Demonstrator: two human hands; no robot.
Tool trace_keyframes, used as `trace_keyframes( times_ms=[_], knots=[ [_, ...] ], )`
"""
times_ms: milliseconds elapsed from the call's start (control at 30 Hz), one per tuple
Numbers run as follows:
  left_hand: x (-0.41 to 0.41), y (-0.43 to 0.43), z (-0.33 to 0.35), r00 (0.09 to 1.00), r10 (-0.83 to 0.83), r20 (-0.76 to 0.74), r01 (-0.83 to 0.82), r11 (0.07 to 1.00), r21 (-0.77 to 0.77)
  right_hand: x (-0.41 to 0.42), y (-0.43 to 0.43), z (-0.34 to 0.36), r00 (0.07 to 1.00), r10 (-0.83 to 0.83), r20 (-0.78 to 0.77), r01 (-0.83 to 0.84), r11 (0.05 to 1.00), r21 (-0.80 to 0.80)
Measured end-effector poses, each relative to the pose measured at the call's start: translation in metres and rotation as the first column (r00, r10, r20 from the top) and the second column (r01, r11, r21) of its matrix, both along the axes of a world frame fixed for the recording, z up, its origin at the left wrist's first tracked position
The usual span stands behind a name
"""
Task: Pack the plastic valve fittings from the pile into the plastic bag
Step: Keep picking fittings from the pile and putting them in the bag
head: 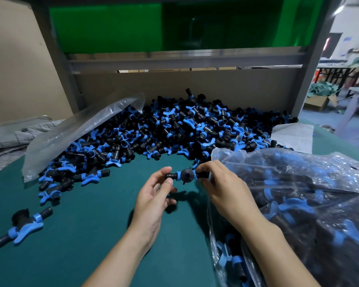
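Note:
A big pile of black and blue valve fittings (174,129) lies across the back of the green table (91,235). Above the table, between the pile and me, both hands hold one valve fitting (186,176). My left hand (153,201) pinches its left stub with thumb and fingers. My right hand (222,189) grips its right end. Right of my hands lies a clear plastic bag (298,204), filled with several fittings, its mouth toward the pile.
A single loose fitting (22,225) lies at the table's near left. An empty clear bag (75,133) drapes over the pile's left side. A cardboard wall and a grey metal frame (184,59) stand behind the pile. A white sheet (292,135) lies at the right.

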State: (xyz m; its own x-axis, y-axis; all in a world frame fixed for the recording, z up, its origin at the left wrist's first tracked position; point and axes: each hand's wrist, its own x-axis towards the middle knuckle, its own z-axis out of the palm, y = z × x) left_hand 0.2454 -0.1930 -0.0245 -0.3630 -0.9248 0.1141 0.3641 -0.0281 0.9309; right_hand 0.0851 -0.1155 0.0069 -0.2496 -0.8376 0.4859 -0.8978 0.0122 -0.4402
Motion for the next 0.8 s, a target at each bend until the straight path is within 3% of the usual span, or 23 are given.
trace_keyframes(
  times_ms=[800],
  knots=[
    [-0.0013, -0.0017, -0.003, 1.0, 0.014, 0.026, -0.014, 1.0, -0.003, -0.0025, -0.002, -0.0022, 0.998, 0.007, -0.058, -0.005, 1.0, 0.027]
  ],
)
